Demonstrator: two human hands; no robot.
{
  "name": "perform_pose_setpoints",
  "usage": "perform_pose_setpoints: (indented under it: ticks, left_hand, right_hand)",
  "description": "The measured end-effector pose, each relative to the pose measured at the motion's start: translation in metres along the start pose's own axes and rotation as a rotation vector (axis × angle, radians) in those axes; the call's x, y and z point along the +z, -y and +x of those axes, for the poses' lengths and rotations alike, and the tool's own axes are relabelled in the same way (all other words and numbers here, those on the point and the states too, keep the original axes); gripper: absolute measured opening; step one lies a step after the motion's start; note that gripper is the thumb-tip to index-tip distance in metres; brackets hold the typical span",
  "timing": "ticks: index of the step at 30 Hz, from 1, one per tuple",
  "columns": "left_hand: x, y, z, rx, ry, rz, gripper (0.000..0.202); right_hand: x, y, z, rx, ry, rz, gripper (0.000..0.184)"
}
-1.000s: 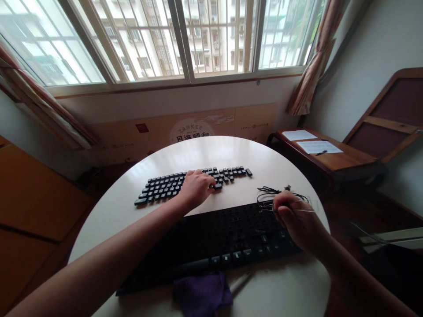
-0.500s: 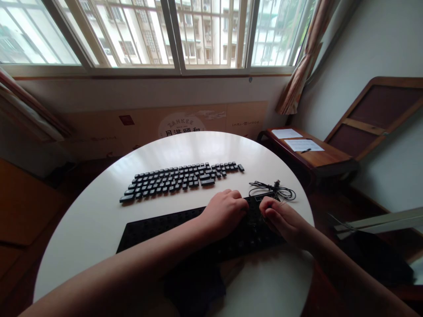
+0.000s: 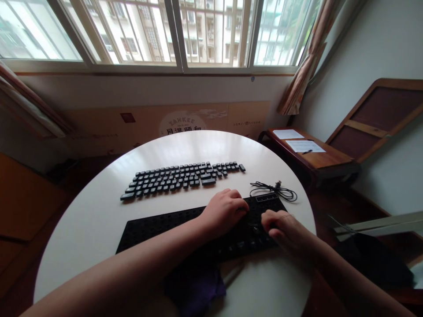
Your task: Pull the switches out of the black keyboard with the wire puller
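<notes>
A black keyboard base [image 3: 158,226] with bare switch holes lies on the round white table [image 3: 82,229]. My left hand [image 3: 224,211] rests on its right half, fingers curled down onto the plate; what they pinch is hidden. My right hand [image 3: 284,229] sits just to the right on the same base, fingers curled under, contents hidden. Behind the base, loose black keycaps [image 3: 181,178] are laid out in rows. The keyboard's coiled black cable [image 3: 274,190] lies at the base's far right corner.
A purple cloth [image 3: 194,286] lies at the table's near edge, with a thin pen-like tool [image 3: 236,274] beside it. A low wooden side table [image 3: 317,160] with papers and a wooden chair [image 3: 376,119] stand to the right. A window spans the back wall.
My left hand left the rows of keycaps and came back to the right half of the keyboard base. My right hand shifted slightly down the base. The view tilted a little.
</notes>
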State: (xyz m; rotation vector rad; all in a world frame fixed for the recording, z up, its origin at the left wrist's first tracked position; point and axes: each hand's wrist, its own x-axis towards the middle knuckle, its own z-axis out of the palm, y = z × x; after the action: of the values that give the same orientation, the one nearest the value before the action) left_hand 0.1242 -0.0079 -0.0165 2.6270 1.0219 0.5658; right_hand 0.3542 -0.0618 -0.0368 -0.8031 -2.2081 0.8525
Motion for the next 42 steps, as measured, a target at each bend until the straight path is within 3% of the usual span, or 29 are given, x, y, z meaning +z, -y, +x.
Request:
perform_pose_setpoints:
  ticks: [5, 7, 11, 14, 20, 28, 34, 38, 42]
  left_hand:
    - [0.001, 0.0, -0.001, 0.003, -0.013, 0.0, 0.011]
    - [0.0, 0.0, -0.002, 0.016, -0.031, -0.019, 0.011]
    - [-0.009, -0.006, -0.002, 0.092, -0.069, -0.127, 0.018]
    - [-0.016, -0.014, -0.001, 0.139, -0.017, -0.172, 0.024]
    - [-0.022, -0.031, 0.005, 0.08, 0.065, -0.039, 0.01]
    - [-0.034, -0.037, 0.008, -0.023, 0.187, -0.008, 0.015]
    - [-0.041, -0.013, 0.009, -0.081, 0.122, -0.038, 0.026]
    - [-0.038, 0.021, 0.02, -0.134, 0.07, 0.173, 0.023]
    - [-0.032, 0.045, 0.029, -0.131, 0.068, 0.368, 0.015]
  right_hand:
    - [0.008, -0.011, -0.006, 0.133, -0.362, 0.475, 0.04]
    - [0.01, -0.013, -0.005, 0.164, -0.422, 0.551, 0.037]
    - [0.011, -0.012, -0.001, 0.208, -0.42, 0.521, 0.034]
    - [0.012, -0.009, 0.001, 0.23, -0.422, 0.508, 0.035]
    - [0.013, -0.011, -0.005, 0.181, -0.365, 0.479, 0.037]
    - [0.011, -0.004, -0.005, 0.062, -0.353, 0.146, 0.031]
    - [0.016, -0.012, -0.01, 0.101, -0.461, 0.16, 0.029]
    - [0.021, -0.024, -0.016, 0.118, -0.469, 0.182, 0.026]
    - [0.02, -0.021, -0.014, 0.098, -0.42, 0.184, 0.025]
